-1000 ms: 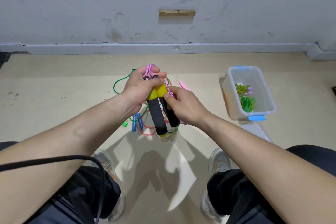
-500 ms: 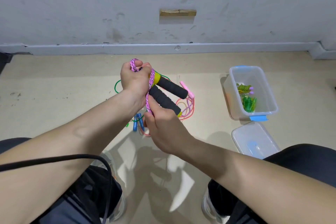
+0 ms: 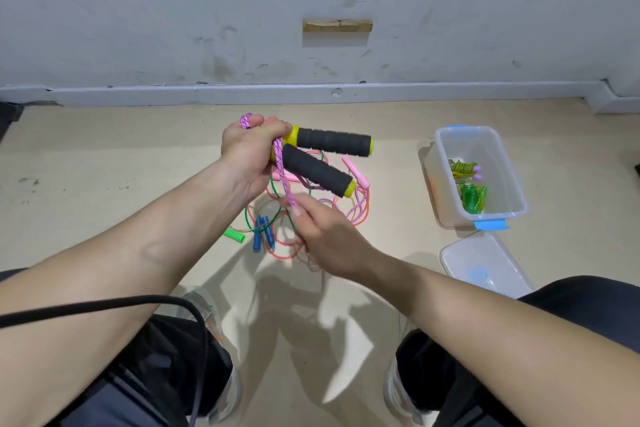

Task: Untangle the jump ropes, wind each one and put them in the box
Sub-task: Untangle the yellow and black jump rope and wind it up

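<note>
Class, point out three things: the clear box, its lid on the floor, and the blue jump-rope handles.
clear box (image 3: 467, 144), head view, bare far wall.
lid (image 3: 485, 267), head view, middle of its top.
blue handles (image 3: 257, 236), head view, the left handle.

Bright light, hard shadows on floor (image 3: 104, 156), right hand (image 3: 329, 239) blurred.
</note>
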`<act>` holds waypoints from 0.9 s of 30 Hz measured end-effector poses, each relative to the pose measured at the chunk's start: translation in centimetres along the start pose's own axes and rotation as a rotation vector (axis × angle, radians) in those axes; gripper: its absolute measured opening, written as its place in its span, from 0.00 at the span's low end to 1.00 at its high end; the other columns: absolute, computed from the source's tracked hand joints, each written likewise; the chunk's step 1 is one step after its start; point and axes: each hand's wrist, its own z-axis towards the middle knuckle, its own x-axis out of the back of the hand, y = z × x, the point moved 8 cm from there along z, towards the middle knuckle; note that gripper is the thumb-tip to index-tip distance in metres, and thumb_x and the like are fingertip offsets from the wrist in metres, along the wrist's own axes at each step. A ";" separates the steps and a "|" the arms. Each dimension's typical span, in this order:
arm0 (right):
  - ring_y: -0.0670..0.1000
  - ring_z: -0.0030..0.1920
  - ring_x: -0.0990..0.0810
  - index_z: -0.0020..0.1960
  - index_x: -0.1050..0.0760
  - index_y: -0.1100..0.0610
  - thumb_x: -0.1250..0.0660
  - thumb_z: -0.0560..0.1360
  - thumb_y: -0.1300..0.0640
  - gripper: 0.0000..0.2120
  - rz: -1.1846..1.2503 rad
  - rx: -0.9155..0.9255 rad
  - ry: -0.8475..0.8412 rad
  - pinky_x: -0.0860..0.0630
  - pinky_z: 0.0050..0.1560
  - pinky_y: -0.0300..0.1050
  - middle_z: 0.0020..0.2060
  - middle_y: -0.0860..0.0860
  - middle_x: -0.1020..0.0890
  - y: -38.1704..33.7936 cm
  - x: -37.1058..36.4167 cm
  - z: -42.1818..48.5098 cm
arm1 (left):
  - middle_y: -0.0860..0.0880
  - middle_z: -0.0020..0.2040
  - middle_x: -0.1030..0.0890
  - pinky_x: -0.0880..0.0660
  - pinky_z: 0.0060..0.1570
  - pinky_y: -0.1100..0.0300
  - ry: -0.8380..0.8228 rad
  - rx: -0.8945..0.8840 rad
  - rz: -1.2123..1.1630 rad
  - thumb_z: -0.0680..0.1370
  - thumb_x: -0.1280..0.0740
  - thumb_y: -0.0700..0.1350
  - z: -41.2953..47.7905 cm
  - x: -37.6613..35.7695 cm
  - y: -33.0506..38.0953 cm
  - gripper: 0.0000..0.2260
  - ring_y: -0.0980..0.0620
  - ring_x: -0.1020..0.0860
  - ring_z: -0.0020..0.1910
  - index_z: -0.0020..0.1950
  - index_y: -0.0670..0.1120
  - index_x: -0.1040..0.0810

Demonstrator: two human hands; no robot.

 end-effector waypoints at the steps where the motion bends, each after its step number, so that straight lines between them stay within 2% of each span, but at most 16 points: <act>1: 0.51 0.35 0.30 0.51 0.21 0.54 0.45 0.84 0.48 0.16 0.171 -0.120 -0.029 0.33 0.40 0.48 0.35 0.50 0.28 1.3 0.3 0.0 | 0.47 0.40 0.21 0.22 0.40 0.55 -0.036 0.021 -0.013 0.73 0.29 0.30 0.0 -0.2 0.4 0.14 0.50 0.22 0.34 0.50 0.43 0.30; 3: 0.53 0.34 0.32 0.41 0.21 0.51 0.40 0.79 0.41 0.18 0.325 -0.285 -0.048 0.34 0.35 0.47 0.34 0.55 0.29 3.8 1.3 0.1 | 0.47 0.37 0.19 0.18 0.42 0.53 -0.143 0.065 -0.025 0.76 0.31 0.31 -0.5 -1.1 1.0 0.07 0.51 0.20 0.34 0.46 0.41 0.25; 5: 0.52 0.34 0.31 0.42 0.20 0.53 0.33 0.76 0.48 0.10 0.375 -0.322 0.017 0.36 0.34 0.45 0.36 0.57 0.26 4.8 3.6 0.3 | 0.46 0.41 0.17 0.16 0.43 0.49 -0.266 0.116 -0.018 0.77 0.33 0.30 -1.3 -2.0 0.9 0.04 0.50 0.17 0.38 0.49 0.38 0.23; 7: 0.48 0.34 0.29 0.49 0.21 0.61 0.30 0.72 0.53 0.12 0.444 -0.303 0.092 0.36 0.34 0.44 0.37 0.58 0.20 5.0 6.4 0.6 | 0.44 0.46 0.17 0.17 0.42 0.52 -0.442 0.132 0.084 0.76 0.34 0.28 -2.4 -2.9 0.7 0.12 0.48 0.17 0.41 0.59 0.34 0.25; 8: 0.48 0.33 0.30 0.48 0.20 0.62 0.28 0.71 0.54 0.12 0.492 -0.295 0.100 0.36 0.34 0.44 0.37 0.59 0.20 5.0 7.4 0.7 | 0.44 0.47 0.17 0.18 0.43 0.55 -0.536 0.120 0.167 0.75 0.33 0.27 -3.0 -3.4 0.6 0.16 0.49 0.17 0.42 0.62 0.35 0.26; 11: 0.48 0.30 0.37 0.43 0.18 0.60 0.28 0.76 0.57 0.07 0.582 -0.289 0.063 0.39 0.33 0.43 0.32 0.54 0.29 4.7 8.8 1.1 | 0.45 0.49 0.17 0.19 0.43 0.59 -0.687 0.002 0.477 0.72 0.32 0.23 -4.1 -4.0 0.4 0.20 0.51 0.17 0.43 0.61 0.37 0.27; 13: 0.48 0.29 0.39 0.44 0.19 0.63 0.32 0.79 0.60 0.08 0.623 -0.291 0.038 0.39 0.33 0.41 0.29 0.51 0.33 4.2 8.9 1.3 | 0.45 0.51 0.16 0.20 0.44 0.60 -0.715 -0.114 0.690 0.72 0.30 0.23 -4.5 -4.3 0.4 0.20 0.52 0.18 0.44 0.60 0.38 0.26; 16: 0.49 0.28 0.41 0.49 0.19 0.69 0.37 0.79 0.62 0.11 0.633 -0.343 0.055 0.40 0.34 0.44 0.27 0.50 0.33 4.1 9.0 1.3 | 0.45 0.54 0.16 0.20 0.47 0.56 -0.741 -0.154 0.787 0.70 0.27 0.26 -4.6 -4.3 0.1 0.21 0.52 0.19 0.46 0.60 0.41 0.25; 19: 0.48 0.27 0.41 0.54 0.21 0.61 0.38 0.77 0.65 0.09 0.619 -0.376 0.065 0.42 0.32 0.44 0.26 0.48 0.35 3.9 9.0 1.1 | 0.46 0.53 0.15 0.21 0.51 0.47 -0.754 -0.165 0.820 0.67 0.25 0.31 -4.9 -4.6 -0.2 0.22 0.50 0.19 0.47 0.58 0.45 0.24; 21: 0.49 0.28 0.42 0.53 0.23 0.58 0.40 0.76 0.67 0.11 0.663 -0.390 0.048 0.43 0.31 0.43 0.28 0.48 0.38 3.5 8.8 1.1 | 0.51 0.50 0.15 0.22 0.50 0.50 -0.779 -0.159 0.849 0.69 0.26 0.28 -5.4 -4.9 -0.9 0.21 0.52 0.20 0.45 0.58 0.43 0.24; 23: 0.48 0.29 0.44 0.51 0.26 0.58 0.38 0.74 0.65 0.08 0.670 -0.373 0.023 0.42 0.32 0.43 0.29 0.48 0.40 2.9 8.7 1.0 | 0.54 0.47 0.16 0.22 0.49 0.52 -0.793 -0.162 0.882 0.70 0.28 0.26 -5.7 -5.1 -1.3 0.20 0.54 0.20 0.44 0.58 0.41 0.25; 25: 0.48 0.29 0.43 0.51 0.24 0.59 0.34 0.72 0.62 0.08 0.675 -0.352 0.030 0.39 0.32 0.42 0.29 0.48 0.38 2.8 8.8 1.0 | 0.49 0.50 0.16 0.22 0.50 0.49 -0.798 -0.157 0.878 0.71 0.28 0.26 -5.8 -5.2 -1.3 0.20 0.52 0.20 0.45 0.59 0.41 0.25; 27: 0.48 0.30 0.42 0.50 0.22 0.59 0.31 0.73 0.61 0.06 0.708 -0.330 0.045 0.38 0.34 0.42 0.28 0.48 0.36 2.9 8.9 1.2 | 0.43 0.54 0.17 0.21 0.52 0.47 -0.784 -0.167 0.850 0.70 0.27 0.26 -5.7 -5.2 -1.1 0.21 0.51 0.20 0.47 0.59 0.42 0.25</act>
